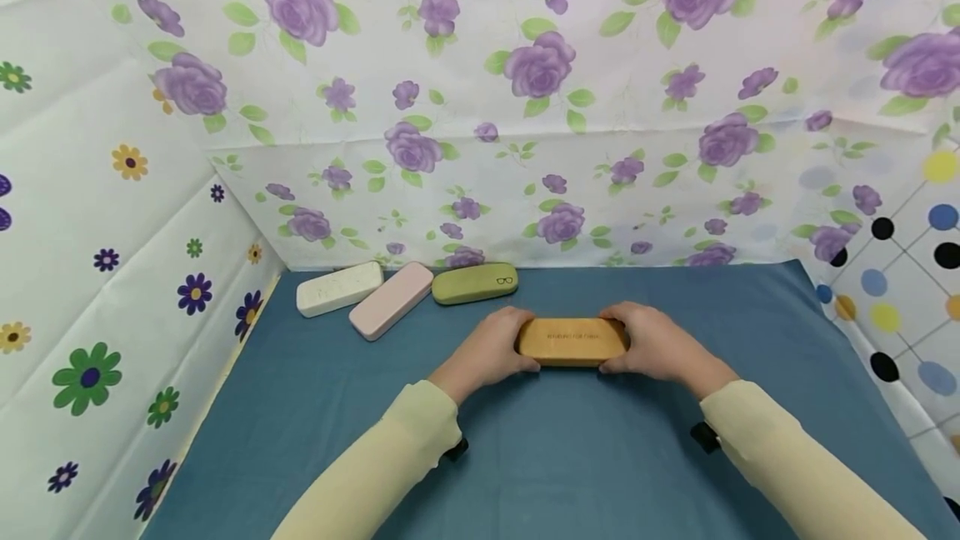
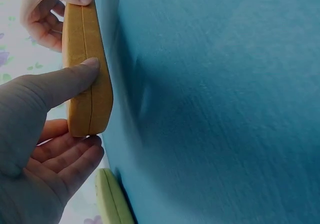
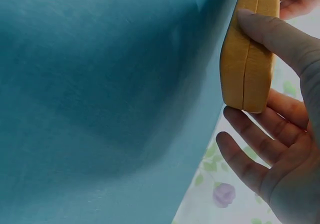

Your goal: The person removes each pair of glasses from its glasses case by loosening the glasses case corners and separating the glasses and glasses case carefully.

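An orange-yellow glasses case (image 1: pixel 573 342) with small printed lettering on its top is held between both hands, long side across. My left hand (image 1: pixel 497 346) grips its left end, and my right hand (image 1: pixel 651 342) grips the right end. In the left wrist view, the left thumb (image 2: pixel 75 79) presses the seamed front side of the case. The right wrist view shows the right thumb (image 3: pixel 272 31) on that same side, with the fingers around the end. A shadow falls on the blue cloth under the case, whose lid looks closed.
Left of the hands, along the back of the blue cloth (image 1: pixel 570 457), lie a white case (image 1: pixel 340 288), a pink case (image 1: pixel 392 301) and a green case (image 1: pixel 475 283) with a glasses mark. A flowered curtain (image 1: pixel 480 190) hangs right behind the table's far edge.
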`<move>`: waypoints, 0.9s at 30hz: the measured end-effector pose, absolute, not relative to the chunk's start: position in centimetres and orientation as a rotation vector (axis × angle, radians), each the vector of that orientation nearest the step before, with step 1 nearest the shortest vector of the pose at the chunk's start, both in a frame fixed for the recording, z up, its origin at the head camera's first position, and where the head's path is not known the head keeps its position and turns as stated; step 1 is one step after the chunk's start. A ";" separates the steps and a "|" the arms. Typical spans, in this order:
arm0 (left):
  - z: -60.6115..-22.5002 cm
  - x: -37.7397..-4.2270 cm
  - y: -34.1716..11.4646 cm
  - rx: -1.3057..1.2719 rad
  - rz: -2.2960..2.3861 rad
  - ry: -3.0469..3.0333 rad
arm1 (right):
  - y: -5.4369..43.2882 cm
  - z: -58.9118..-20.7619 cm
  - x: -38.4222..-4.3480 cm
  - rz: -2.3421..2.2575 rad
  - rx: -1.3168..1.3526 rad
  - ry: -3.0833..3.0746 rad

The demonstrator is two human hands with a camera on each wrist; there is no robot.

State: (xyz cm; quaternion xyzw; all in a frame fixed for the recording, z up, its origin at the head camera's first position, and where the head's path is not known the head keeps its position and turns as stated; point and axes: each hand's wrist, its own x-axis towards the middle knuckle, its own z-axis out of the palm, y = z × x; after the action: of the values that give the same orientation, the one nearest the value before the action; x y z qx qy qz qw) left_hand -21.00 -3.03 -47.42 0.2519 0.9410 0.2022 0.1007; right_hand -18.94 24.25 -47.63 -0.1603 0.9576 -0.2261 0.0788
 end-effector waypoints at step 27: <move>-48.0 -19.6 -4.8 0.779 0.561 2.704 | 23.4 -49.7 -17.3 -0.645 -0.571 2.874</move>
State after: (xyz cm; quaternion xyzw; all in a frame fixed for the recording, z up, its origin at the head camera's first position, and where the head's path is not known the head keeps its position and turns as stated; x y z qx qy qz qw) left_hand -19.65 -4.77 -48.04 0.2690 0.9336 0.1939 0.1357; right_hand -17.33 23.37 -49.66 -0.1898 0.9556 -0.2143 0.0704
